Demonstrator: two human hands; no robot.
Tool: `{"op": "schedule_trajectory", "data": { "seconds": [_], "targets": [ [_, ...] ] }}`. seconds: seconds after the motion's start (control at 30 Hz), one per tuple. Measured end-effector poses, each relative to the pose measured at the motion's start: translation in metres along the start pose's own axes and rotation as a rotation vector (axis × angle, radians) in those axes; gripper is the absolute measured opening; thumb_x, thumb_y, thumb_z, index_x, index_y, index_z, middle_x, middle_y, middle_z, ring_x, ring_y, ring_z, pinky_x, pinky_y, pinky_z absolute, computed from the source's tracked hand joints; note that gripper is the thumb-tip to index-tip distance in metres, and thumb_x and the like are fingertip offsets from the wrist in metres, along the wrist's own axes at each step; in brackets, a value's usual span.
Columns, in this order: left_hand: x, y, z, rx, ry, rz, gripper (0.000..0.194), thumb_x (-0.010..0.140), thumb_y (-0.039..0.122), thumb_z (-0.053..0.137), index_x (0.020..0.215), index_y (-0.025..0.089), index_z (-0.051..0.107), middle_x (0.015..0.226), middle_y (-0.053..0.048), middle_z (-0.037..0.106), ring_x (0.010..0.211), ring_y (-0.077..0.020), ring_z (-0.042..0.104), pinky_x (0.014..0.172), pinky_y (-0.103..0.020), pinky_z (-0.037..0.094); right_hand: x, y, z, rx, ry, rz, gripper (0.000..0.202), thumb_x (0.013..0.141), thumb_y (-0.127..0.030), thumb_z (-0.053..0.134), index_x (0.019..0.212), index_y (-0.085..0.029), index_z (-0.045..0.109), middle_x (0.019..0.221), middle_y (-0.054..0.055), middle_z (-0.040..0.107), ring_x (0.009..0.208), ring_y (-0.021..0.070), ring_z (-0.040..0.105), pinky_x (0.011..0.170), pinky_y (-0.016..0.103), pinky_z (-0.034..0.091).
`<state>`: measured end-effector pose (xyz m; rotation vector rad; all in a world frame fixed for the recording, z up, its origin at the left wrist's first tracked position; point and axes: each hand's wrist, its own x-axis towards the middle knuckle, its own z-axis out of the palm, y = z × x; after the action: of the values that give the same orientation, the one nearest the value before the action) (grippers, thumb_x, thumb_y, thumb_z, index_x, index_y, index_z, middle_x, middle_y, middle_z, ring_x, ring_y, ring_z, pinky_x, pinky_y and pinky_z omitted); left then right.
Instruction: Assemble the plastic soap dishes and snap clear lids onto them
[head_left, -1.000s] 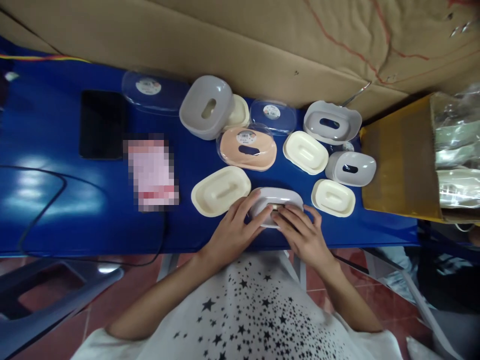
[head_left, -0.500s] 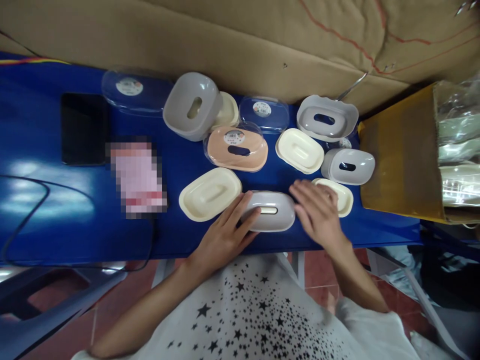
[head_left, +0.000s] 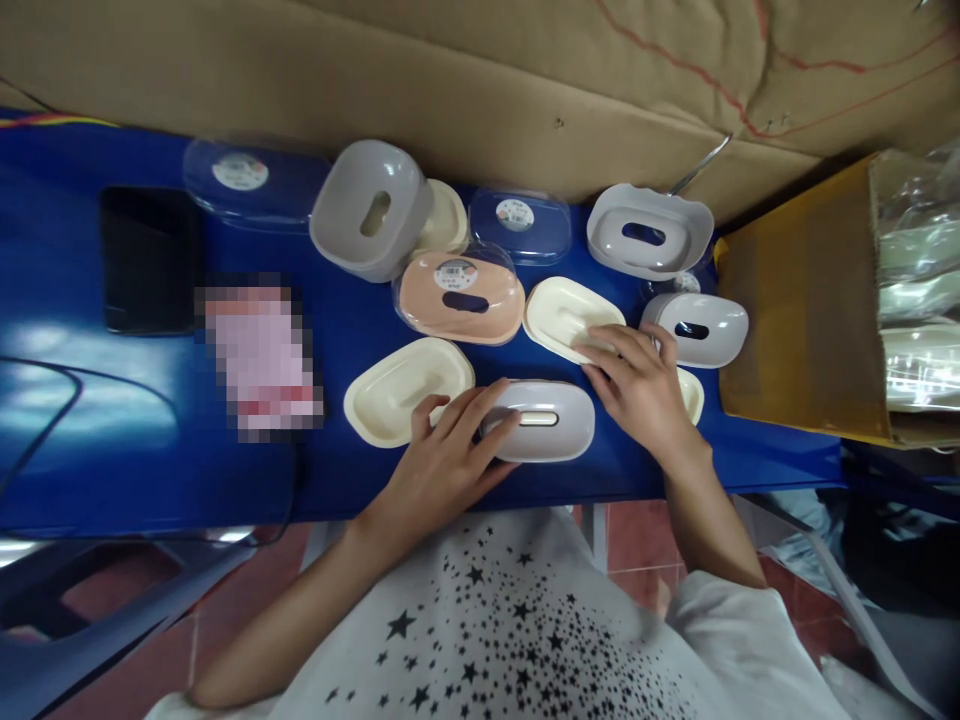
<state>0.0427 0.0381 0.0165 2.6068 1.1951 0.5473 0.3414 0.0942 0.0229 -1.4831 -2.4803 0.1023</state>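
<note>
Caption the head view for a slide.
Left hand rests on a grey box while right hand touches a cream lid on the blue table.

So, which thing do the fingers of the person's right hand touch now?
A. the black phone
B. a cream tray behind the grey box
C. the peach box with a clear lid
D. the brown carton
B: the right hand lies with its fingertips on the cream tray, just behind the grey box on which the left hand rests.
</note>
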Motion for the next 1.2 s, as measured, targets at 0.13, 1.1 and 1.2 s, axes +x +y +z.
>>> {"op": "schedule_trajectory", "data": {
  "seconds": [0.13,1.1,1.2],
  "targets": [
    [0.005,-0.004,0.0,0.014,-0.001,0.011,0.039,0.103,0.035,0.077,0.137,0.018,0.068,0.16,-0.022,0.061,0.134,-0.0381,0.068,0.111,-0.057,0.043,-0.013,0.013,-0.013,-0.011,0.047,0.086,0.035,0.114,-0.03,0.054,0.147,-0.028,0.065,0.156,0.01,0.067,0.145,0.0289,0.063,0.129,0.054,0.034],
    [-0.008,-0.003,0.001,-0.023,0.116,0.012,0.01,0.107,0.028,0.073,0.116,0.023,0.071,0.135,-0.009,0.077,0.131,-0.0261,0.069,0.12,-0.051,0.04,0.165,-0.034,0.011,0.327,-0.203,-0.328,0.063,0.101,-0.054,0.074,0.157,-0.027,0.06,0.155,0.011,0.067,0.143,0.037,0.06,0.122,0.057,0.045],
    [-0.015,-0.014,-0.003,-0.058,0.171,0.014,0.027,0.104,0.032,0.077,0.128,0.024,0.068,0.14,-0.012,0.075,0.129,-0.0274,0.07,0.118,-0.05,0.043,0.127,-0.026,-0.01,0.324,-0.078,-0.272,0.066,0.1,-0.052,0.077,0.16,-0.03,0.058,0.164,0.011,0.059,0.153,0.0401,0.052,0.127,0.063,0.042]
  ]
}}
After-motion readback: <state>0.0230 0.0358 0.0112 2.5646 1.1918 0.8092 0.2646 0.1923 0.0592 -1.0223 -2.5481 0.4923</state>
